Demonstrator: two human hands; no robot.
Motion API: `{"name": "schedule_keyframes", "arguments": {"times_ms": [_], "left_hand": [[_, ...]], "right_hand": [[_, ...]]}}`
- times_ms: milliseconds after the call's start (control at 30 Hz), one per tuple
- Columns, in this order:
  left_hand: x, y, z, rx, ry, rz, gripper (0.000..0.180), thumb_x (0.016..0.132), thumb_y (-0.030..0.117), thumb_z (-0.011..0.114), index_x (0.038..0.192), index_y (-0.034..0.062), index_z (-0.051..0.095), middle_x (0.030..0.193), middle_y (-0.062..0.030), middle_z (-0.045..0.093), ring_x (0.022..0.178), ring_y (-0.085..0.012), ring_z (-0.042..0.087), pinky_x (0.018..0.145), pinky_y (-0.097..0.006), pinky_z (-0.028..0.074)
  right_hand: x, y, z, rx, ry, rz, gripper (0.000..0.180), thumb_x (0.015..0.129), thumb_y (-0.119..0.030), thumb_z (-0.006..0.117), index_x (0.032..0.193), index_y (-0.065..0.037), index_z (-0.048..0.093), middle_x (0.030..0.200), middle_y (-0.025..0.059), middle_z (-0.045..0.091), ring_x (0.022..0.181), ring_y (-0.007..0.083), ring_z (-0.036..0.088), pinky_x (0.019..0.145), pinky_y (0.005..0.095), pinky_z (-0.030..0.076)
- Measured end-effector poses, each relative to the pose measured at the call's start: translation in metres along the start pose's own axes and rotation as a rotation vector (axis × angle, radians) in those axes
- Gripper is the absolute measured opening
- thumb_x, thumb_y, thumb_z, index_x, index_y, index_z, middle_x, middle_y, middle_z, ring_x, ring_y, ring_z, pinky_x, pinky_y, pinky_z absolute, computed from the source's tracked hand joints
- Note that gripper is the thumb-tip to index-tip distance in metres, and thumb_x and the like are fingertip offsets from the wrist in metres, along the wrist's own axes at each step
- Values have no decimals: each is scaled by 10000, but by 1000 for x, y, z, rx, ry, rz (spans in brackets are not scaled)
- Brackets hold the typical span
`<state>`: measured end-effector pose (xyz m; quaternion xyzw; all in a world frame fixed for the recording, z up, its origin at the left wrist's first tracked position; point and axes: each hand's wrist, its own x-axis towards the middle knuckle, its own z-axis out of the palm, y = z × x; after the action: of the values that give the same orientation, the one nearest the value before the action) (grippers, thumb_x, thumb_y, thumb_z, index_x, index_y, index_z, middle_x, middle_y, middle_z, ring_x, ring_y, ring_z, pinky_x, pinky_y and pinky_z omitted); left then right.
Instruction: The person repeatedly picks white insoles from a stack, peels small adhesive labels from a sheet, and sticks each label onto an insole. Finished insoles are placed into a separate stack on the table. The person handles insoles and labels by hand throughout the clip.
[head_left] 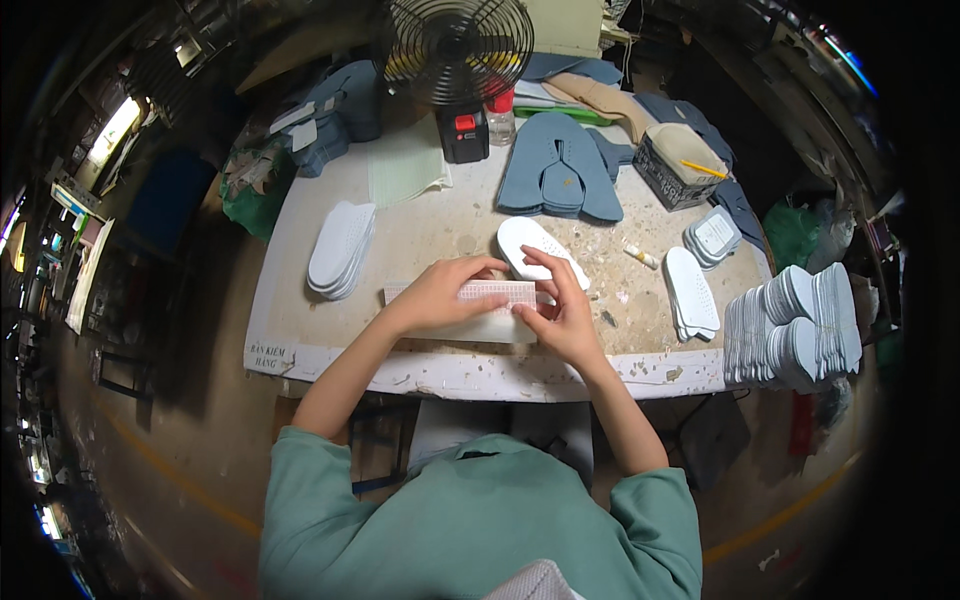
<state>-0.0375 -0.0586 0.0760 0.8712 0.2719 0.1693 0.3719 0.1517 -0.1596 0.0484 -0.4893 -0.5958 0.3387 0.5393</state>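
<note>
Tan and scuffed, the worktop [430,232] spread out around the grip, flecked with pale and dark marks and edged in white along the side nearest the person. Above that near edge, the left hand [445,295] was closed on a pale sheet [505,326] printed with a fine grid, its thumb laid across the front. At the sheet's right end was the right hand [562,318], fingers spread and curved; whether its thumb and fingers pinched the sheet, I could not tell.

Just beyond the grip lay a white insole [545,250]; well to its left sat a pile of white insoles [341,252]. Farther past the hands stood a black wire fan [455,45], with grey-blue cut pieces [560,165] right of it. Right of the grip were a small tube [641,256] and, farther out, thick white stacks [792,330] at the table's edge.

Around the table the room was dim: a bright lamp [114,132] glowed far left of the grip, a green bag [255,195] hung beside the far-left corner, and a yellow line [180,475] crossed the brownish floor [175,370] below and left.
</note>
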Motion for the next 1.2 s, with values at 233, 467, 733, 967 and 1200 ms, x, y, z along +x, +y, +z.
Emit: {"name": "schedule_keyframes", "arguments": {"times_ms": [233, 467, 733, 967, 1200], "left_hand": [[38, -20, 9, -313, -178, -68, 205, 869, 169, 699, 977, -3, 678, 877, -26, 677, 836, -70, 575, 811, -255, 469], [32, -22, 11, -248, -149, -139, 138, 871, 110, 671, 912, -16, 707, 818, -55, 709, 758, -82, 622, 728, -246, 506], [29, -22, 14, -214, -127, -100, 145, 878, 98, 651, 925, -29, 701, 849, -88, 719, 805, -113, 653, 771, -268, 516], [29, -24, 14, -248, -119, -133, 157, 892, 113, 645, 954, -21, 698, 848, -93, 719, 797, -114, 649, 742, -249, 498], [40, -51, -11, -10, 453, -310, 217, 897, 177, 643, 1045, 22, 679, 918, -103, 706, 867, -168, 661, 800, -302, 498]], "right_hand": [[5, -3, -19, -302, 111, -190, 643, 759, 37, 670, 1359, -119, 499, 1290, 145, 445, 1107, 292, 569, 865, 351, 562], [21, 1, -32, -366, -130, -299, 664, 723, 120, 614, 1325, -150, 533, 1361, 151, 401, 1157, 322, 551, 903, 385, 534], [16, 16, -25, -353, -121, -319, 670, 721, 128, 613, 1323, -159, 539, 1364, 152, 421, 1086, 297, 593, 867, 373, 549], [16, 21, -23, -79, 26, -164, 633, 770, 118, 606, 1353, -104, 497, 1351, 121, 435, 1075, 204, 602, 843, 309, 564], [18, 17, -62, 544, 128, 375, 459, 828, 15, 659, 1270, -23, 539, 1130, 63, 590, 916, 106, 618, 790, 231, 500]]}}
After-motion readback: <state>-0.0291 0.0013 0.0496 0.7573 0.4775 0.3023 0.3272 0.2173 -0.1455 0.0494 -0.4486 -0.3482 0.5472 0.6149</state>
